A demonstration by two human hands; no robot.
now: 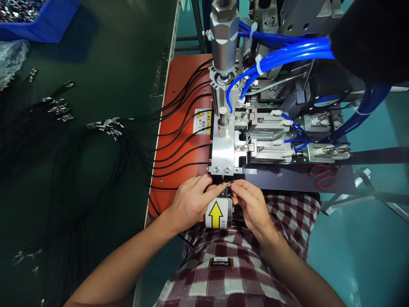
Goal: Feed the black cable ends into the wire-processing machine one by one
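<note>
My left hand (190, 200) is closed over the end of a black cable (164, 188), its index finger stretched toward some thin coloured wires (230, 183). From the other side, the thumb and fingertips of my right hand (251, 200) pinch these wires. Both hands meet at the front end of a metal machine (223, 149), just above a white label with a yellow arrow (216, 214). My fingers partly hide the wire ends. Several more black cables (182, 168) run side by side across an orange-red plate (179, 85) into the machine's left side.
A bundle of cables with metal connectors (110, 125) lies on the dark green table (128, 51) to the left. Farther back are a blue bin (44, 30) of metal parts and a plastic bag (12, 59). Red-handled scissors (322, 177) rest at right. Blue air hoses (294, 47) arch overhead.
</note>
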